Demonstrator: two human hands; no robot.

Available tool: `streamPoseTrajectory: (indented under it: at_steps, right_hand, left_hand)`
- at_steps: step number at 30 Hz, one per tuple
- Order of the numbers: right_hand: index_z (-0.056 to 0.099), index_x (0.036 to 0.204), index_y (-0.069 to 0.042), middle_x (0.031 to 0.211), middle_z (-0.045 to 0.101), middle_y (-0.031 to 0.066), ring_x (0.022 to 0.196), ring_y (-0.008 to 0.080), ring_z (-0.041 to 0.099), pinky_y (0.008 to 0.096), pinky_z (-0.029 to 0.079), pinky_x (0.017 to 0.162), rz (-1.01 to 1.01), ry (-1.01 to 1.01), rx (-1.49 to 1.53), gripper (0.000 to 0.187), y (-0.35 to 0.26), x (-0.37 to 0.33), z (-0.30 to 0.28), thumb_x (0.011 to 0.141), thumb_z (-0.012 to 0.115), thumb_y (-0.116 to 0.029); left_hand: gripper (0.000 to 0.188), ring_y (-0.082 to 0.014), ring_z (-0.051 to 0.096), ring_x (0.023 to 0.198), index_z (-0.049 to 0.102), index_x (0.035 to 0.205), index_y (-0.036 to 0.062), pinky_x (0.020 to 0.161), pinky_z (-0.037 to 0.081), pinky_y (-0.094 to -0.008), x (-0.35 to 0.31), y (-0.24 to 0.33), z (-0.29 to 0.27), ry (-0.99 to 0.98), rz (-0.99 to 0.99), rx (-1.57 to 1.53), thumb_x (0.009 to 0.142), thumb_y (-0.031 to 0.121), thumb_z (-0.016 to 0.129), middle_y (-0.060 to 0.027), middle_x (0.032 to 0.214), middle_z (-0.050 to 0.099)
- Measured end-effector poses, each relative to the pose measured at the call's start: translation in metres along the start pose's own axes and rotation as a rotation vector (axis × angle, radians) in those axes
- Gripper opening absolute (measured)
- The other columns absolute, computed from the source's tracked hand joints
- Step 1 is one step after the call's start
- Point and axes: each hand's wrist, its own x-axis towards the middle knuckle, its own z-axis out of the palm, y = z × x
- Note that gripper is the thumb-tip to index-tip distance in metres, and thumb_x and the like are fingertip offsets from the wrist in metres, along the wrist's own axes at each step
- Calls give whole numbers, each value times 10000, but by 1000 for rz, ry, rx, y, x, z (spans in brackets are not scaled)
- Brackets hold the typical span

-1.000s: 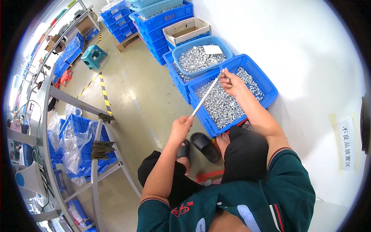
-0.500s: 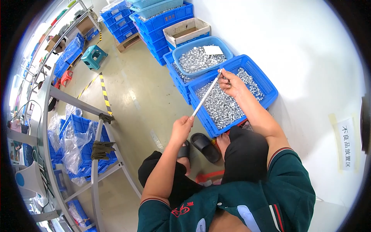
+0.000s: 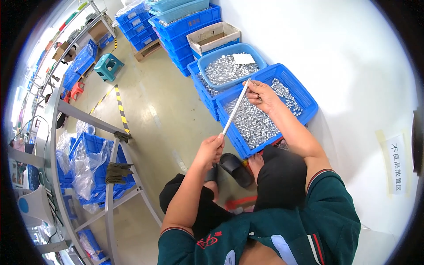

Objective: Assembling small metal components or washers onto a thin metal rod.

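Observation:
A long thin metal rod [image 3: 235,107] slants from lower left to upper right above the floor. My left hand [image 3: 211,150] grips its lower end over my knee. My right hand [image 3: 260,94] pinches its upper end above a blue plastic crate [image 3: 304,95] filled with small shiny metal parts [image 3: 254,123]. Whether a part sits between the right fingers is too small to tell.
A round blue basin [image 3: 229,66] of the same metal parts rests on a second blue crate behind. A cardboard box [image 3: 213,37] and stacked blue crates [image 3: 187,22] stand further back. A grey metal rack [image 3: 110,176] with bagged crates is at left, a white wall at right.
None of note: both hands and the rod stay in nearly the same place, the right hand shifting only slightly at the rod's upper end.

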Motion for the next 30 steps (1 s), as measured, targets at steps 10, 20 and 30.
streamPoseTrajectory:
  at_steps: [10,20,30]
  right_hand:
    - [537,1000,13,756,467,28,499,39,354,146,257,367,127,82,-10,215,0,-5,-14,863,540,-154]
    - [498,1005,14,770,487,60,503,60,371,162,260,354,120,121,132,207,-11,-7,-26,851,519,-123]
    - [521,914,-6,759,508,43,496,43,370,149,258,349,152,124,148,179,-1,-1,-28,827,583,-150]
  left_hand:
    - [333,-19,209,364,437,669,99,333,151,-202,3,4,7,150,64,115,892,344,470,78,474,291]
    - [327,-12,219,382,432,657,107,340,151,-195,4,3,3,243,139,285,880,340,481,83,490,295]
    - [336,-21,231,391,443,651,96,345,156,-201,2,-3,-8,271,196,366,874,342,497,73,497,316]
